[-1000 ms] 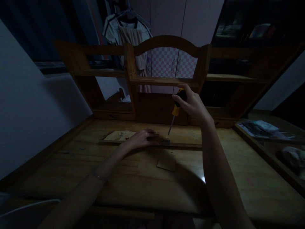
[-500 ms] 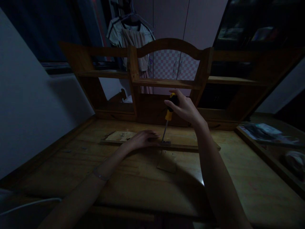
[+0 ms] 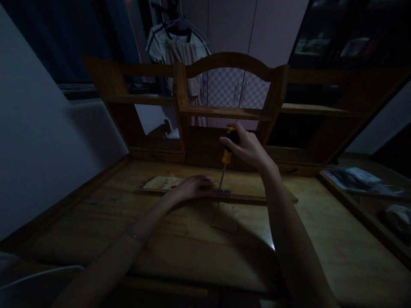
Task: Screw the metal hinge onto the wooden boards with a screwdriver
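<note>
In my right hand [image 3: 248, 145] is a screwdriver [image 3: 226, 156] with a yellow and black handle, its shaft slanting down. Its tip meets a small metal hinge [image 3: 224, 192] at the front edge of a long wooden board [image 3: 250, 191]. My left hand [image 3: 195, 187] grips this board just left of the hinge, fingers over the top and thumb by the front edge. In front of the board, a small square wooden piece [image 3: 225, 217] with dark holes lies on the desktop. Dim light hides whether a screw sits under the tip.
A wooden shelf unit [image 3: 227, 112] rises at the back of the desk [image 3: 180, 239]. Papers and bags [image 3: 356, 175] lie on a lower surface at right. A white cable [image 3: 48, 271] runs at lower left. Clothes [image 3: 180, 47] hang behind the shelves.
My right hand and the screwdriver handle have shifted very slightly down and left, the tip staying at the hinge. My left hand keeps its place on the board.
</note>
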The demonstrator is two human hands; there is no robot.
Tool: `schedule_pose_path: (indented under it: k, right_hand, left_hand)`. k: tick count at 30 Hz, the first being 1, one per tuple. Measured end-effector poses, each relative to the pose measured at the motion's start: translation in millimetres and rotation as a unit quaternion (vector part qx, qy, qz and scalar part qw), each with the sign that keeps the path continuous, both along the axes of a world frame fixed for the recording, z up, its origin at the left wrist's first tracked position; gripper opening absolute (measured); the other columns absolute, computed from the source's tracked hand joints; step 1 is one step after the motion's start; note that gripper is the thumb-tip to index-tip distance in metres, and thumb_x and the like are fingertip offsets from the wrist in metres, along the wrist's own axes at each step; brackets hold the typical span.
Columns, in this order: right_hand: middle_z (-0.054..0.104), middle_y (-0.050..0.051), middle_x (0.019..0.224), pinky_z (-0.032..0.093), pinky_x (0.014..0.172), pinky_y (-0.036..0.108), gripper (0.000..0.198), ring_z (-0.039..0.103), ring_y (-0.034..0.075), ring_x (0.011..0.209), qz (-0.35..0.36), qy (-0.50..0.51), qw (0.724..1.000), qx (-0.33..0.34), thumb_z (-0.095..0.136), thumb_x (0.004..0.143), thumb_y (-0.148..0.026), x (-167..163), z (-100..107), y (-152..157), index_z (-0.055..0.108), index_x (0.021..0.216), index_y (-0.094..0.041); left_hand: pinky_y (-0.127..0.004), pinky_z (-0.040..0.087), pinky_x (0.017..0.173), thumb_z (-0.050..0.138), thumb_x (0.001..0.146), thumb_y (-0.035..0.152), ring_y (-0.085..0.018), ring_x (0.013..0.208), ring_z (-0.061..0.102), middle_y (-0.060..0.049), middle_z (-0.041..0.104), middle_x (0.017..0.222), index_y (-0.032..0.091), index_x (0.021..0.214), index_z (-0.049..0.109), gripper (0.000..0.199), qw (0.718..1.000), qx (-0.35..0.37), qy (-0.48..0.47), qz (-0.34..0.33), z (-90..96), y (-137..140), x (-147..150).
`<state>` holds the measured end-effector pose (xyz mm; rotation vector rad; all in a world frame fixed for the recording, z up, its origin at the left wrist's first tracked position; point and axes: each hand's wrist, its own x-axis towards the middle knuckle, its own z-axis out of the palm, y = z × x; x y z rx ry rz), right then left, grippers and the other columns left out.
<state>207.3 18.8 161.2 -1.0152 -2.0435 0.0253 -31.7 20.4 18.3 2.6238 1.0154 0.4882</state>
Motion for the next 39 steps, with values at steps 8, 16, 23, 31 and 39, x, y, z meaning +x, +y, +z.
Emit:
schedule_pose_path:
  k: [8,16,23,31,39]
  right_hand:
    - [0.065,0.004,0.081,0.041,0.069,0.03,0.042,0.059,0.02,0.074,-0.007,-0.034,0.999,-0.005,0.054,0.091,-0.048,-16,-1,-7,0.055,0.121,-0.019]
    - [0.064,0.005,0.083,0.039,0.066,0.029,0.027,0.06,0.02,0.075,0.005,-0.048,0.999,0.014,0.054,0.091,-0.035,-15,7,-15,0.058,0.111,-0.018]
    - [0.06,0.002,0.072,0.034,0.058,0.029,0.037,0.055,0.019,0.066,-0.034,-0.04,0.998,-0.018,0.057,0.087,-0.059,-15,1,-11,0.052,0.084,-0.023]
    - [0.054,0.0,0.069,0.038,0.058,0.029,0.034,0.052,0.016,0.065,-0.091,0.095,0.987,0.088,0.058,0.088,-0.053,4,32,-30,0.05,0.075,-0.023]
    - [0.047,0.0,0.067,0.034,0.056,0.032,0.037,0.047,0.018,0.063,-0.144,0.172,0.962,0.156,0.062,0.085,-0.056,22,60,-71,0.048,0.07,-0.025]
  left_hand:
    - [-0.036,0.038,0.11,0.058,0.082,0.07,-0.027,0.128,0.055,-0.004,0.058,0.141,0.032,0.129,0.065,0.061,1.0,0.012,0.024,0.013,-7.3,3,0]
    - [-0.033,0.04,0.106,0.06,0.082,0.068,-0.025,0.125,0.057,-0.004,0.06,0.139,0.032,0.129,0.064,0.059,0.999,0.033,0.037,0.005,-8.7,3,1]
    - [-0.037,0.038,0.109,0.06,0.08,0.07,-0.026,0.128,0.054,-0.005,0.058,0.141,0.032,0.131,0.063,0.064,0.999,0.029,0.029,0.01,-14.4,5,-1]
    - [-0.034,0.042,0.103,0.059,0.082,0.069,-0.027,0.124,0.057,-0.007,0.059,0.139,0.031,0.134,0.061,0.064,0.999,0.036,0.03,-0.018,-7.1,3,1]
    - [-0.038,0.04,0.106,0.059,0.081,0.07,-0.028,0.126,0.055,-0.01,0.059,0.138,0.027,0.132,0.063,0.067,0.999,0.042,0.009,-0.007,-12.5,0,0]
